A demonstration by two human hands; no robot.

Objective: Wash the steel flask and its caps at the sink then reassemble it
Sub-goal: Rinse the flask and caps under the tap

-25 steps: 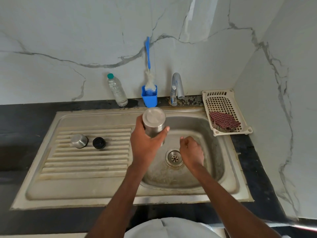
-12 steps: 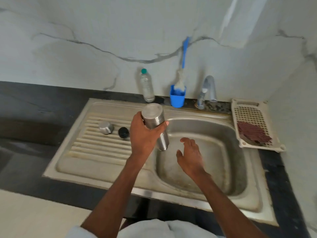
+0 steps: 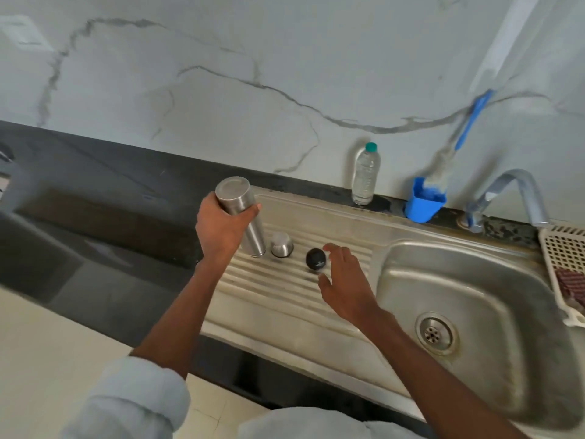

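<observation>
Ridged steel drainboard [image 3: 285,289] carries both caps near its back edge; left hand [image 3: 218,229] grips the inverted cylindrical steel flask [image 3: 242,213], probably draining it, while right hand [image 3: 343,288], fingers spread, nears the round black inner cap [image 3: 315,258] beside the steel outer cap [image 3: 281,245].

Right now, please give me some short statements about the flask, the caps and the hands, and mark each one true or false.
1. The left hand holds the steel flask. True.
2. The black cap lies in the sink basin. False: it sits on the ribbed drainboard.
3. The right hand is open beside the black cap. True.
4. The steel cap is on the flask. False: it stands on the drainboard.
</observation>
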